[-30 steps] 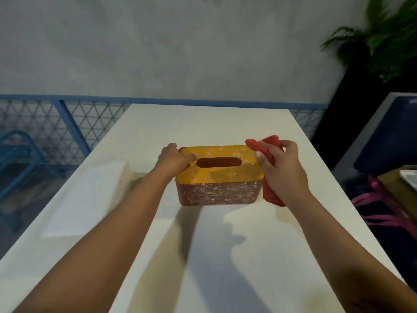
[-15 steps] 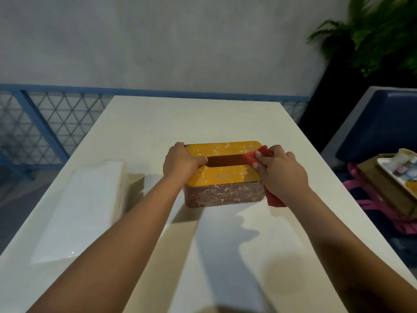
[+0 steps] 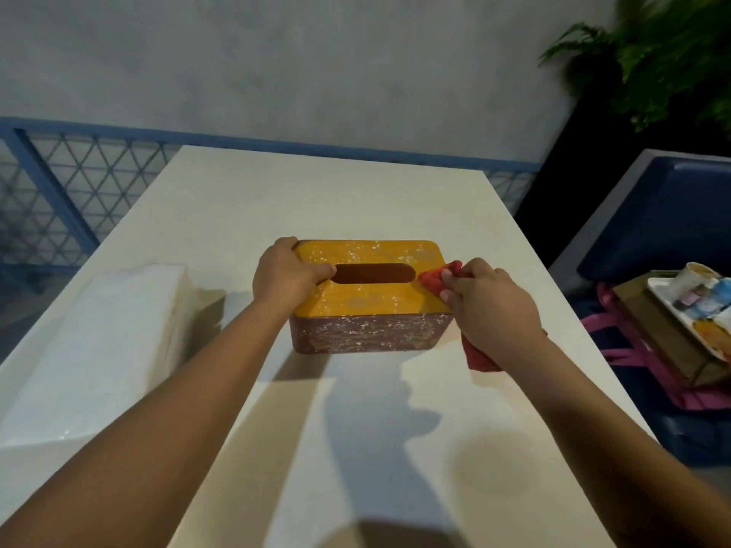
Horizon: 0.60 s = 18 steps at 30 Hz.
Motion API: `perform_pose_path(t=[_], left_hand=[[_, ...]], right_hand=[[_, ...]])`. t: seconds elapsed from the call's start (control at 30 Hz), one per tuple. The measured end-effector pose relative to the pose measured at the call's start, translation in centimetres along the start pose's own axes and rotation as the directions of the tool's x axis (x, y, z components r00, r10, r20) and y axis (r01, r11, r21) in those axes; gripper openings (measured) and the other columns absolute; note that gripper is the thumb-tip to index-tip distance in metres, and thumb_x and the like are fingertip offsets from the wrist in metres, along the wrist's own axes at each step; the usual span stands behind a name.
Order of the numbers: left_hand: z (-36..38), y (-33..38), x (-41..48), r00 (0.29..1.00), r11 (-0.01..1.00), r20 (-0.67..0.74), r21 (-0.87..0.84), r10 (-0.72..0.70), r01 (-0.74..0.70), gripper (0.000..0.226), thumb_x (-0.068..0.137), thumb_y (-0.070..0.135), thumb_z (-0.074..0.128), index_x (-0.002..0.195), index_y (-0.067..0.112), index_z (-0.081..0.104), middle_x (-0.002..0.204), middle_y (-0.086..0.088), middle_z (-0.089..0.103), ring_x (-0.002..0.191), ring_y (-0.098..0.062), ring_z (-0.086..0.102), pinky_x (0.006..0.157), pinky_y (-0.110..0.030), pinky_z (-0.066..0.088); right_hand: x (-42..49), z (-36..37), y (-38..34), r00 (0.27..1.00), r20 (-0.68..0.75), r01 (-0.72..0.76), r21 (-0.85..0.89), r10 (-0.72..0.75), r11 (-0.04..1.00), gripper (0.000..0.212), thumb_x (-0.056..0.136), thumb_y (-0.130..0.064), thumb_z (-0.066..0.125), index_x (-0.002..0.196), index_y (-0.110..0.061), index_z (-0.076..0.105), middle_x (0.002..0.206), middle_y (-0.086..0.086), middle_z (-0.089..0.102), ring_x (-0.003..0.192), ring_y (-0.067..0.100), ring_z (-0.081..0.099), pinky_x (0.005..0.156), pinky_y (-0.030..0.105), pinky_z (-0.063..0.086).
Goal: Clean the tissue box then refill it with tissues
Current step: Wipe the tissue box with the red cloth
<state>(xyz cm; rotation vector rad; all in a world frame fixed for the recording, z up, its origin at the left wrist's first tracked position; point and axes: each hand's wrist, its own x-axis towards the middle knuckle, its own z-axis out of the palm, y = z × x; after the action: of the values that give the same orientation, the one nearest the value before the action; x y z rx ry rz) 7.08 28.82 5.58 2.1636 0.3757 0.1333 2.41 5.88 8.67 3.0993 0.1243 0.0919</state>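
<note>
Wiping the tissue box (image 3: 368, 298) top, your right hand (image 3: 490, 306) grips the red cloth (image 3: 437, 278); your left hand (image 3: 286, 276) grips its left end. Hold tight and rub off all the white specks (image 3: 356, 335).

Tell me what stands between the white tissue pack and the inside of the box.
The yellow lid covers the tissue box, open only at its slot. The left hand grips the lid's end nearest the tissue pack.

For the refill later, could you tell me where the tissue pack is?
In the head view, the tissue pack lies on the table, left of the tissue box and apart from it.
</note>
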Motion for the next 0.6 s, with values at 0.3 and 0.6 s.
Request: perform_pose_path(t=[0.3, 0.6], left_hand=[[0.3, 0.0, -0.2, 1.000, 1.000, -0.022, -0.008, -0.007, 0.007, 0.070, 0.073, 0.030, 0.076, 0.133, 0.010, 0.045, 0.130, -0.009, 0.053, 0.114, -0.029, 0.053, 0.088, -0.037, 0.042], [0.2, -0.2, -0.2, 1.000, 1.000, -0.017, -0.014, -0.006, 0.006, 0.077, 0.072, 0.030, 0.077, 0.137, 0.011, 0.041, 0.135, -0.009, 0.050, 0.119, -0.028, 0.051, 0.094, -0.038, 0.042]], right_hand=[[0.2, 1.9, -3.5, 0.987, -0.108, 0.120, 0.013, -0.118, 0.993, 0.034, 0.097, -0.027, 0.044, 0.129, -0.017, 0.050, 0.125, 0.005, 0.046, 0.115, 0.030, 0.044, 0.080, 0.036, 0.047], [0.1, 0.4, -0.5, 0.998, -0.026, 0.060, 0.025, -0.059, 0.998, 0.036, 0.100, -0.031, 0.037, 0.133, -0.026, 0.048, 0.125, 0.001, 0.043, 0.114, 0.025, 0.043, 0.084, 0.031, 0.043]])
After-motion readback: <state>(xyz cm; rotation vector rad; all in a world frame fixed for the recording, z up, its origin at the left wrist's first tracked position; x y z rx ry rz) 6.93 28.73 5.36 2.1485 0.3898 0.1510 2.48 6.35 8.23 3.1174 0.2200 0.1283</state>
